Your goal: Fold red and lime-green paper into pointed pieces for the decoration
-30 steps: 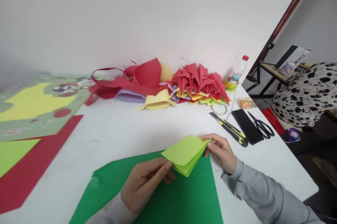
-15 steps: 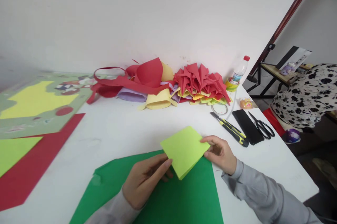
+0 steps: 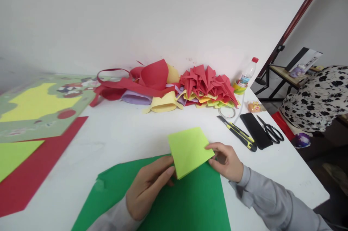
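Observation:
A folded square of lime-green paper (image 3: 190,151) is held up over a large dark green sheet (image 3: 190,202). My right hand (image 3: 227,160) pinches its right corner, thumb below and index finger on top. At the left edge, my left hand (image 3: 152,184) holds the paper with its thumb beside the edge and fingertips partly hidden behind it. The layers of the fold show slightly along the lower edge.
Along the wall lie red paper pieces (image 3: 153,77) and a pile of red folded paper (image 3: 206,82). To the right are a utility knife (image 3: 239,135), black phone-like slab (image 3: 256,130), scissors (image 3: 270,131), tape roll (image 3: 227,112) and bottle (image 3: 246,73). A person in a floral garment (image 3: 318,97) is beyond.
The lime-green paper has turned slightly between my hands, its lower corner shifting left. My right hand has moved a little down and left; my left hand has barely moved.

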A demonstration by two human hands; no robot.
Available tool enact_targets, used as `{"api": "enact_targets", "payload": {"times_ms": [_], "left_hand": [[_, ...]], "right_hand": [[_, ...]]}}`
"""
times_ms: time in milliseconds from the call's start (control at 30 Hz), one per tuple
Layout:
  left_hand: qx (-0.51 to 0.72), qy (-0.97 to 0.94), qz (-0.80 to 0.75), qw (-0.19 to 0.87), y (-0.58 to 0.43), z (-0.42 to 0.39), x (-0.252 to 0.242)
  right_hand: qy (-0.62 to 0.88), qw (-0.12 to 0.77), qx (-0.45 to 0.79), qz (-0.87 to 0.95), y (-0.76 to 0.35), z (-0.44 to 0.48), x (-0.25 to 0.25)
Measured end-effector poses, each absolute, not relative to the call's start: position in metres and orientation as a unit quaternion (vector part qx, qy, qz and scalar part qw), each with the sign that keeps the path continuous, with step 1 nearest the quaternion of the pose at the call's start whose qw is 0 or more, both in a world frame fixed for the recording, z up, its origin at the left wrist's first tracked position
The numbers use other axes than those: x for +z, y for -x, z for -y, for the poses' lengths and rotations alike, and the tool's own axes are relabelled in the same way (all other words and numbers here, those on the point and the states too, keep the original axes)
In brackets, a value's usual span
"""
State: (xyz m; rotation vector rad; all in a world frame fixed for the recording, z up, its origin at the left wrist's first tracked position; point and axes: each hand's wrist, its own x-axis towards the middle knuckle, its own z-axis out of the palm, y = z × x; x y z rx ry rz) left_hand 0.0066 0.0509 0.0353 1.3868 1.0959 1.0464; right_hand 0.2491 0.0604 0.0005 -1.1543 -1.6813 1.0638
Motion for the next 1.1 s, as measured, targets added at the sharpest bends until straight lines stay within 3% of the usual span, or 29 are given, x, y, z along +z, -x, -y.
{"api": "enact_targets", "payload": {"times_ms": [233,367,633,900,1100], "left_hand": [[0.427,-0.692,-0.390,0.432,-0.008,-0.049,0.033],[0.422,-0.731,-0.337,0.416,-0.010,-0.040,0.031],[0.474,-0.613,-0.408,0.484,0.001,-0.032,0.025],[0.449,-0.498,-0.472,0.572,-0.013,-0.045,0.026],[0.475,-0.459,-0.483,0.574,-0.015,-0.048,0.023]], "right_hand": [[0.439,0.387,0.336,0.738,-0.247,-0.059,0.010],[0.441,0.404,0.384,0.703,-0.246,-0.060,0.010],[0.463,0.461,0.528,0.542,-0.251,-0.073,0.007],[0.439,0.362,0.540,0.621,-0.248,-0.063,0.011],[0.378,0.467,0.503,0.622,-0.246,-0.067,0.008]]}}
